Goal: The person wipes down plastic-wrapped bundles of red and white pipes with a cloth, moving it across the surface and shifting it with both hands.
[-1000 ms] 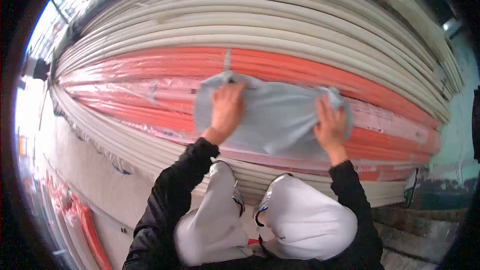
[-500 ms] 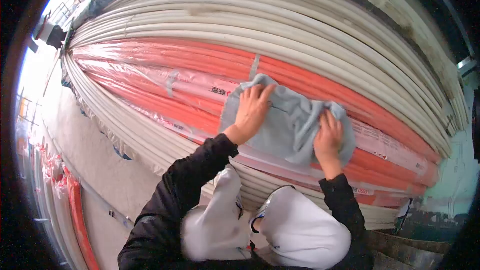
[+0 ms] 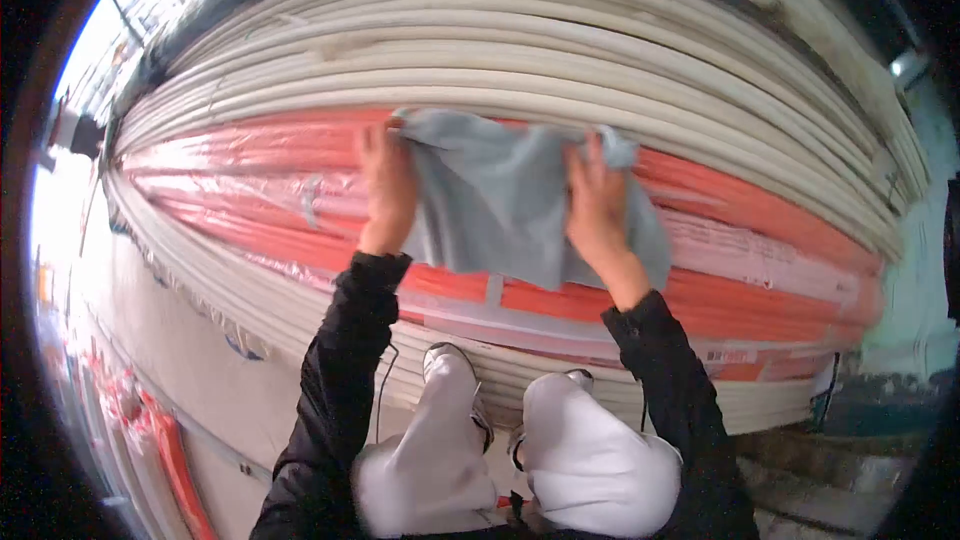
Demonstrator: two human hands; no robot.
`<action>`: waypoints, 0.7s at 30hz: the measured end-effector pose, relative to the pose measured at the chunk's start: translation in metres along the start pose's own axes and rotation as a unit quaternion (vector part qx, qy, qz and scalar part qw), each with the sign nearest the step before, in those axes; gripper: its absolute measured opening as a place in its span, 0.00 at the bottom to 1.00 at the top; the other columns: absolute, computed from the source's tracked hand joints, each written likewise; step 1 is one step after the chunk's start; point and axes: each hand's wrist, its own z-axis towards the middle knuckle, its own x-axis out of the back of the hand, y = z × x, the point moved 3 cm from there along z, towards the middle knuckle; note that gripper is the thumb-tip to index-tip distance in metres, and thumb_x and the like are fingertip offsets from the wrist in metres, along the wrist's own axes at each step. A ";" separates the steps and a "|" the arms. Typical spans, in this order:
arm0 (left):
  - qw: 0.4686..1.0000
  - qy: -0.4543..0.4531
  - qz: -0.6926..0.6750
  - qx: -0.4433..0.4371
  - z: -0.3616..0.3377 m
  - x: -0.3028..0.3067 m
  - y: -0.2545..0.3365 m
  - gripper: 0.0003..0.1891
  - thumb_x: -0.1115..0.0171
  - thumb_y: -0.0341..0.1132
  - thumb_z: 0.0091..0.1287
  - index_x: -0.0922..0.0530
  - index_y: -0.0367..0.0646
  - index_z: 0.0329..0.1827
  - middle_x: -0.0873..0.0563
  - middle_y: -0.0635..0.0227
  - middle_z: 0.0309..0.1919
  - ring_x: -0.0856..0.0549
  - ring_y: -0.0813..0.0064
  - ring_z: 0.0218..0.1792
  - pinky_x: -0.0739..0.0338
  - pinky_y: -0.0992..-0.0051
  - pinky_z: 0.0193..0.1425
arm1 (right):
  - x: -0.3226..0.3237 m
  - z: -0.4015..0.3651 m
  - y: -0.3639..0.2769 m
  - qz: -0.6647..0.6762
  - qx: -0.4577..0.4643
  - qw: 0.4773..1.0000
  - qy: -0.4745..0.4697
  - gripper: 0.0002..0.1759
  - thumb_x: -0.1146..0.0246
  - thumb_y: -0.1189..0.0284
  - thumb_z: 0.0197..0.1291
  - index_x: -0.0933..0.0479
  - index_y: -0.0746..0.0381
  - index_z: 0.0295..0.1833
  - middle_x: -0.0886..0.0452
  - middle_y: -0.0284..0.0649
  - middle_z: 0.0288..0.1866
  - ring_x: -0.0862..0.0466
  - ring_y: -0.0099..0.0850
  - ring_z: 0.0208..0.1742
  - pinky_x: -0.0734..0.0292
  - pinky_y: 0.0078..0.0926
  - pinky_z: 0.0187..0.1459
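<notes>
A grey cloth (image 3: pixel 495 205) is stretched between my two hands, over bundles of pipes in red and clear plastic wrap (image 3: pixel 720 240). My left hand (image 3: pixel 390 185), a little blurred, is closed at the cloth's upper left corner. At the upper right corner, my right hand (image 3: pixel 598 202) has its fingers bunched on the fabric, and a fold sticks up beside them. Below the hands the cloth falls in loose folds, its lower edge crossing the red wrap. It hides the middle of the wrapped bundles.
Long off-white pipes (image 3: pixel 470 50) lie behind the red bundles, and more run along the front near my shoes (image 3: pixel 450 360). At the lower left, other wrapped lengths (image 3: pixel 165 440) lie on the floor. A pale green surface (image 3: pixel 915 310) is at the right.
Both hands have moved left and farther up with the cloth, now pulled taut along its top edge. My left hand has shifted from lying over the cloth to its corner. The view has shifted too.
</notes>
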 end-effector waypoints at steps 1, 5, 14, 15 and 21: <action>0.999 0.040 -0.008 0.006 0.005 -0.005 -0.014 0.20 0.44 0.24 0.68 0.28 0.36 0.63 0.22 0.50 0.55 0.25 0.47 0.57 0.31 0.52 0.65 | -0.008 0.001 -0.004 -0.052 0.009 0.998 -0.023 0.36 0.42 0.75 0.64 0.34 0.55 0.79 0.42 0.50 0.83 0.42 0.58 0.81 0.51 0.56 0.80; 0.993 -0.068 0.094 -0.016 -0.023 -0.036 -0.005 0.30 0.38 0.25 0.65 0.34 0.29 0.72 0.35 0.43 0.75 0.40 0.39 0.78 0.46 0.49 0.82 | -0.009 -0.002 -0.001 -0.038 0.020 0.997 -0.069 0.35 0.43 0.71 0.67 0.36 0.53 0.80 0.48 0.53 0.85 0.47 0.60 0.83 0.56 0.58 0.82; 0.982 -0.128 0.040 -0.130 -0.065 -0.055 0.085 0.27 0.44 0.28 0.64 0.29 0.30 0.69 0.42 0.42 0.79 0.45 0.42 0.81 0.49 0.45 0.83 | 0.018 -0.025 0.061 -0.029 -0.037 0.995 -0.093 0.34 0.48 0.77 0.66 0.36 0.64 0.78 0.34 0.47 0.80 0.28 0.54 0.73 0.45 0.58 0.77; 0.976 -0.141 0.056 -0.159 -0.068 -0.055 0.098 0.26 0.45 0.29 0.64 0.28 0.30 0.68 0.40 0.44 0.79 0.43 0.44 0.80 0.48 0.45 0.83 | 0.015 -0.030 0.078 -0.048 -0.047 0.995 -0.067 0.34 0.49 0.78 0.65 0.37 0.64 0.79 0.36 0.46 0.82 0.26 0.54 0.71 0.44 0.58 0.77; 0.953 -0.157 0.111 -0.236 -0.075 -0.055 0.130 0.24 0.44 0.31 0.63 0.23 0.33 0.63 0.39 0.56 0.80 0.31 0.54 0.69 0.37 0.55 0.75 | 0.049 -0.056 0.110 -0.222 -0.188 0.953 -0.090 0.37 0.49 0.71 0.72 0.51 0.67 0.83 0.55 0.40 0.89 0.37 0.51 0.79 0.46 0.52 0.79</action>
